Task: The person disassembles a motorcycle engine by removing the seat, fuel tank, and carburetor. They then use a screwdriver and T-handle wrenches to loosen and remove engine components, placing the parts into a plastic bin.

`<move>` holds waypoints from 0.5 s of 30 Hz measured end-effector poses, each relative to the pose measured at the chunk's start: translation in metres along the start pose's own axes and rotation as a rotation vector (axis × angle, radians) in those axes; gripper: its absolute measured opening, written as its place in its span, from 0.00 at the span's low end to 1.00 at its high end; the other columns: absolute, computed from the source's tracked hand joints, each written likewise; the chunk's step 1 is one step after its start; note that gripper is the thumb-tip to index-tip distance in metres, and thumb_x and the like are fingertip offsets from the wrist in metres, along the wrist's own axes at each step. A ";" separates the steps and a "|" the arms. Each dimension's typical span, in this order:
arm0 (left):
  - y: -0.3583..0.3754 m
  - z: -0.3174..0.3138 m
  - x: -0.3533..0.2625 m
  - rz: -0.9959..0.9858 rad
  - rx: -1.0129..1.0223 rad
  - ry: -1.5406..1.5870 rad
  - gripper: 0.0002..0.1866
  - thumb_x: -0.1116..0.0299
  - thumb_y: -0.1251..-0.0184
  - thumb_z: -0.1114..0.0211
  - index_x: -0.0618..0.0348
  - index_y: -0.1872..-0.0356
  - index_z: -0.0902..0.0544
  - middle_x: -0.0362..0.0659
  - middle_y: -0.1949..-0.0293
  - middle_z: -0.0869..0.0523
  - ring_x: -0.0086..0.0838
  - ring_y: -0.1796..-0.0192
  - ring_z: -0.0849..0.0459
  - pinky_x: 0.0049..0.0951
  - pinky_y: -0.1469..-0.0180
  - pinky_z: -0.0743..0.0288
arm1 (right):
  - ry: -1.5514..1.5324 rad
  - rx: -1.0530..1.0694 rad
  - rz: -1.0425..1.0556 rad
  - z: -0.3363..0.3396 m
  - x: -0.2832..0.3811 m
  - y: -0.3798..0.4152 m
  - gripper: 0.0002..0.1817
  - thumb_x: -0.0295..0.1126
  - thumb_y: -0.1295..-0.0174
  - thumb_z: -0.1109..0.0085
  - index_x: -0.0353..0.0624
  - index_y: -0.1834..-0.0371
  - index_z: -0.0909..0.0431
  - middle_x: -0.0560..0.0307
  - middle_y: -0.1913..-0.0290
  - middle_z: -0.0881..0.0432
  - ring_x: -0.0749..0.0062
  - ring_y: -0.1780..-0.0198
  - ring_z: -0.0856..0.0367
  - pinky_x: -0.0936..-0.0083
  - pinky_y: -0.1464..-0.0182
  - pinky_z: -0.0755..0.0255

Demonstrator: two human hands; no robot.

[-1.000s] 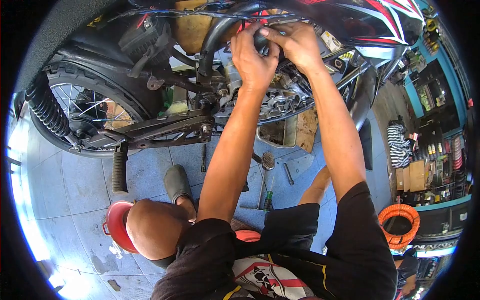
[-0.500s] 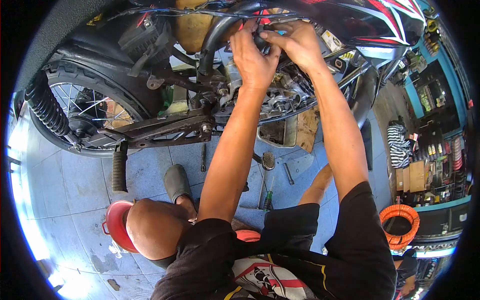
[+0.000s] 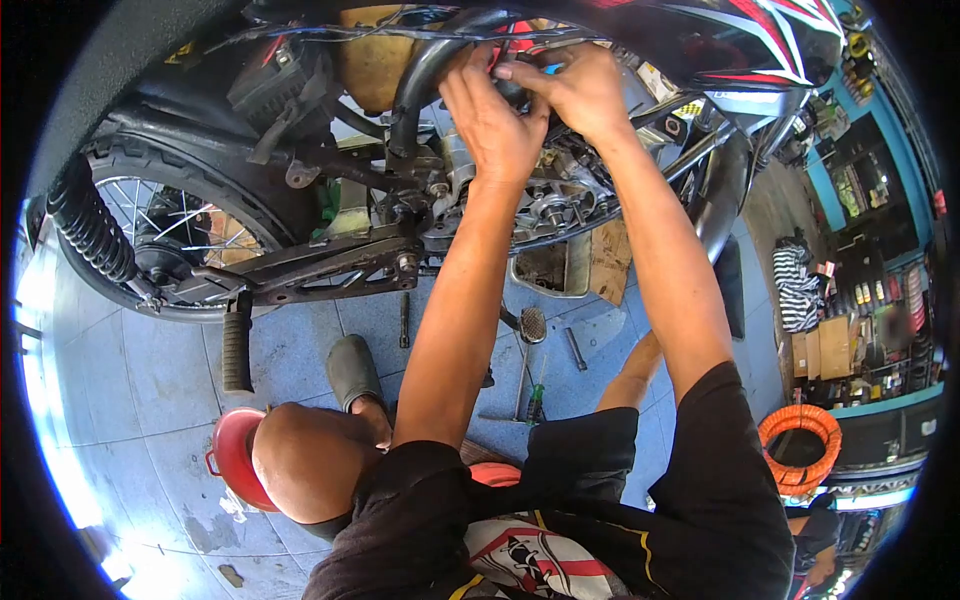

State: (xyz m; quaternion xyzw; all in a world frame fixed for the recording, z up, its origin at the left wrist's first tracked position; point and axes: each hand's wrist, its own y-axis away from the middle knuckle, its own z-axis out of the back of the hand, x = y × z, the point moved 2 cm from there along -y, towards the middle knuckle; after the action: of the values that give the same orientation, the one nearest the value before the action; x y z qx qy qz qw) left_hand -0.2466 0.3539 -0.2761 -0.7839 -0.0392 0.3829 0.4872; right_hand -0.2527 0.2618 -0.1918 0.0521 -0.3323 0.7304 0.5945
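We see strong white glare from seven to nine o'clock, washing out the floor (image 3: 130, 420) there. Black corners ring our round view, shelves (image 3: 880, 300) at three o'clock bend, and shade dims the motorcycle (image 3: 190, 130) around eleven.

Blue tiled floor (image 3: 170, 400) with tools and containers
A metal rod (image 3: 404, 320) lies apart from a second rod (image 3: 575, 348); between them, a T-handle wrench (image 3: 523, 385) sits beside a green-handled screwdriver (image 3: 537, 403). A pan (image 3: 576, 293) adjoins cardboard (image 3: 608, 262); a red basin (image 3: 236, 455) is at left.
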 end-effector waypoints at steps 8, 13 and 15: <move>0.005 0.003 0.003 0.056 0.145 -0.036 0.35 0.67 0.54 0.22 0.67 0.42 0.26 0.53 0.46 0.20 0.47 0.41 0.24 0.42 0.36 0.33 | 0.086 -0.034 0.182 -0.004 -0.018 -0.009 0.33 0.60 0.53 0.29 0.36 0.64 0.13 0.48 0.75 0.14 0.63 0.70 0.15 0.65 0.60 0.23; 0.002 -0.004 -0.004 0.066 0.135 0.070 0.30 0.75 0.52 0.27 0.63 0.43 0.25 0.52 0.49 0.18 0.48 0.47 0.20 0.42 0.43 0.29 | -0.086 -0.040 0.161 -0.003 -0.017 -0.007 0.27 0.50 0.57 0.24 0.38 0.61 0.14 0.42 0.59 0.13 0.53 0.57 0.14 0.65 0.52 0.24; 0.004 -0.003 -0.006 0.122 0.142 0.129 0.30 0.75 0.50 0.28 0.64 0.43 0.25 0.51 0.48 0.17 0.47 0.48 0.18 0.41 0.44 0.27 | -0.233 -0.090 0.219 -0.013 -0.025 -0.011 0.24 0.44 0.59 0.23 0.39 0.60 0.14 0.45 0.59 0.13 0.54 0.58 0.14 0.65 0.51 0.24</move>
State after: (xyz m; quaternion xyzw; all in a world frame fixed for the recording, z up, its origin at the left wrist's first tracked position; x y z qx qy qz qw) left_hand -0.2497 0.3470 -0.2751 -0.7715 0.0673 0.3624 0.5186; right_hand -0.2317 0.2491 -0.2092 0.0733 -0.4350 0.7641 0.4707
